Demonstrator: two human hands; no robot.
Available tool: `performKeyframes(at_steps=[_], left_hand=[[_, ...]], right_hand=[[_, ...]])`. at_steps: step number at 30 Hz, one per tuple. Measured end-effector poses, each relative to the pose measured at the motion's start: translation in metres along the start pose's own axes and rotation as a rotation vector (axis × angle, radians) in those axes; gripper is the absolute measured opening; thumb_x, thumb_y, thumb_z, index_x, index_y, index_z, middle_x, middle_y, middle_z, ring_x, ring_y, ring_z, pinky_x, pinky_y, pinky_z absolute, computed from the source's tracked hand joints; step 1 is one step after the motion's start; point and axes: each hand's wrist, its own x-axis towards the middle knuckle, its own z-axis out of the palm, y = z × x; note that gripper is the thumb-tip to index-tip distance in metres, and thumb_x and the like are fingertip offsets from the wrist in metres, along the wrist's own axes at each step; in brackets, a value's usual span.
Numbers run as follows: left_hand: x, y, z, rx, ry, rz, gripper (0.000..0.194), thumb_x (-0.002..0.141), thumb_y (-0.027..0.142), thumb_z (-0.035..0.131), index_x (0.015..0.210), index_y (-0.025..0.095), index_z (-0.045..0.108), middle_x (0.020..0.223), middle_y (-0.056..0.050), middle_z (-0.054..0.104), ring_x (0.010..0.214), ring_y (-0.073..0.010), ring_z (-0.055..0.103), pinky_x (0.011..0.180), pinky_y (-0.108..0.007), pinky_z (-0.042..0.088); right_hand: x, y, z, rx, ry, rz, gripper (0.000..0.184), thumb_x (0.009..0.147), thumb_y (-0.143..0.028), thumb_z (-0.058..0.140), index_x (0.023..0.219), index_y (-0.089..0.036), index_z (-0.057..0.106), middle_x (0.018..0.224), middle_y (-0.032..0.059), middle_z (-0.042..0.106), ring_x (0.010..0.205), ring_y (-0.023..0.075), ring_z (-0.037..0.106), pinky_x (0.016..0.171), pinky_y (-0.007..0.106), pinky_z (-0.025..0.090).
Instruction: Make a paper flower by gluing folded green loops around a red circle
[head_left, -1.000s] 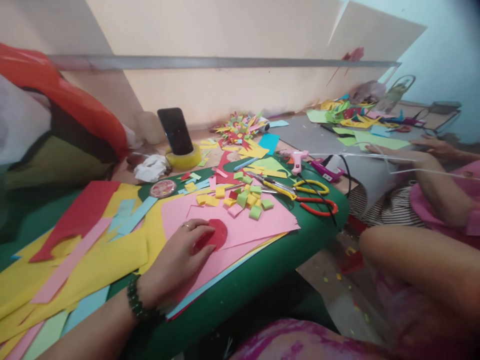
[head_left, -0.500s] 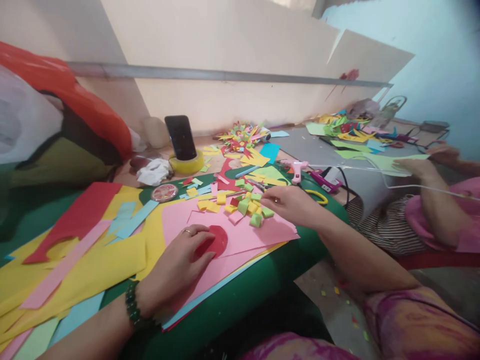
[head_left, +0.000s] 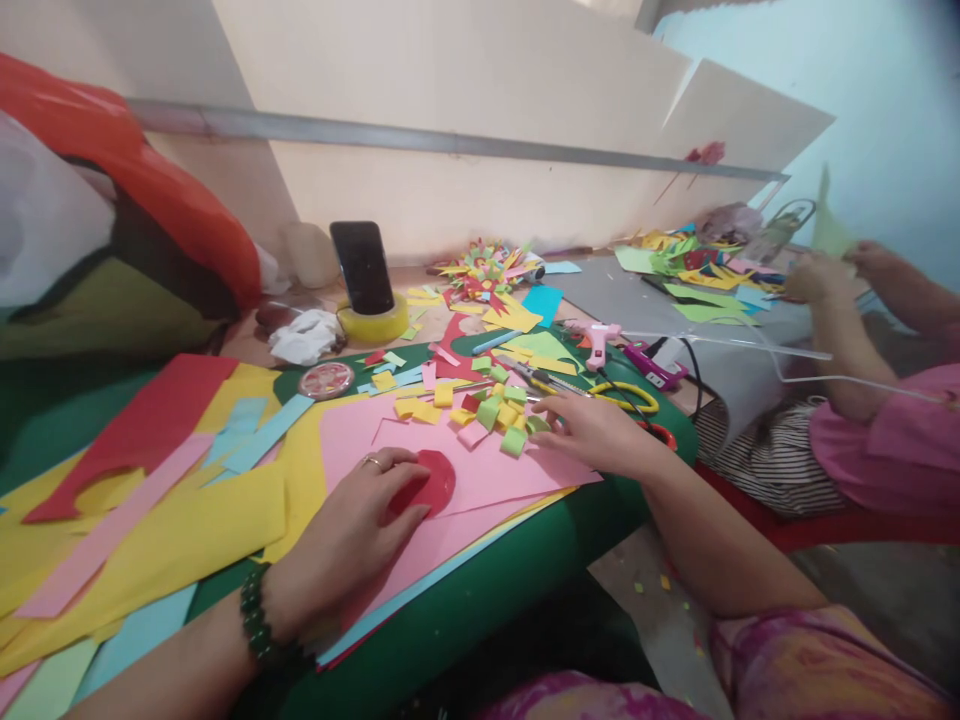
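- Partly hidden under the left hand (head_left: 349,530), the red paper disc (head_left: 439,483) shows mainly its right part; the hand covers its left edge.
- The disc lies flat on pink paper (head_left: 420,545), just beyond and right of the left palm. The thumb and fingers touch it, set apart from each other, with red showing between them.
- The right hand (head_left: 589,430) hovers or rests at the right side of the small paper pieces (head_left: 491,408); which of the two, I cannot tell. Its fingers are loosely bent, thumb apart from them, with a green piece by the gap. Whether they touch that piece is unclear.
- Behind the right hand, a yellow-handled tool (head_left: 626,398) and red handles (head_left: 664,436) are partly covered.
- On the far side stand a dark-screened phone (head_left: 362,268) in a yellow tape roll (head_left: 375,322), and a pink glue gun (head_left: 598,343) to the right.
- At the far right, another person's hands (head_left: 829,275) hold pale green paper (head_left: 827,225), blurred; the body is cut off by the frame.
- Marks on the purple device (head_left: 655,366) are too small to read.
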Motion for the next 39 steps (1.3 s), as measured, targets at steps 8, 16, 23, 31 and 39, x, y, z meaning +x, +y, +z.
performKeyframes(at_steps=[8, 16, 23, 31, 39], left_hand=[[0.0, 0.0, 0.0, 0.025, -0.01, -0.005, 0.035, 0.089, 0.04, 0.046, 0.104, 0.019, 0.07, 0.12, -0.013, 0.063, 0.109, -0.0276, 0.059, 0.095, -0.045, 0.051], [0.0, 0.0, 0.001, 0.014, -0.01, -0.007, 0.033, 0.089, 0.036, 0.046, 0.104, 0.018, 0.07, 0.121, -0.014, 0.062, 0.111, -0.0282, 0.058, 0.097, -0.047, 0.05], [-0.001, 0.001, 0.0, 0.016, -0.02, 0.01, 0.031, 0.089, 0.032, 0.047, 0.104, 0.017, 0.07, 0.119, -0.014, 0.063, 0.11, -0.0273, 0.059, 0.096, -0.045, 0.051], [0.0, -0.002, 0.004, 0.002, 0.06, 0.057, 0.026, 0.089, 0.033, 0.051, 0.098, 0.02, 0.071, 0.113, -0.012, 0.066, 0.103, -0.0263, 0.062, 0.089, -0.043, 0.054], [-0.001, -0.003, 0.008, 0.015, 0.071, 0.106, 0.019, 0.089, 0.026, 0.054, 0.095, 0.017, 0.069, 0.109, -0.012, 0.066, 0.101, -0.0252, 0.061, 0.089, -0.042, 0.053]], right_hand=[[0.0, 0.001, 0.018, -0.048, 0.106, 0.065, 0.016, 0.089, -0.027, 0.054, 0.099, -0.022, 0.064, 0.093, 0.0025, 0.073, 0.081, 0.0192, 0.066, 0.061, 0.026, 0.036], [0.005, -0.003, 0.032, -0.124, 0.263, 0.085, 0.015, 0.08, -0.032, 0.061, 0.089, -0.021, 0.062, 0.081, 0.0034, 0.07, 0.071, 0.0195, 0.064, 0.053, 0.026, 0.033], [-0.008, 0.012, 0.026, -0.014, 0.502, -0.008, 0.01, 0.081, -0.029, 0.06, 0.086, -0.02, 0.062, 0.085, 0.0046, 0.07, 0.067, 0.0182, 0.066, 0.054, 0.026, 0.044], [-0.033, -0.033, 0.009, 0.295, 0.657, -0.647, 0.02, 0.085, -0.012, 0.059, 0.102, -0.022, 0.062, 0.1, 0.0075, 0.069, 0.095, 0.0164, 0.067, 0.085, 0.028, 0.056], [-0.005, -0.055, 0.055, 0.455, 0.593, -0.778, 0.018, 0.086, -0.012, 0.059, 0.101, -0.019, 0.064, 0.096, 0.0091, 0.067, 0.092, 0.0155, 0.067, 0.08, 0.026, 0.058]])
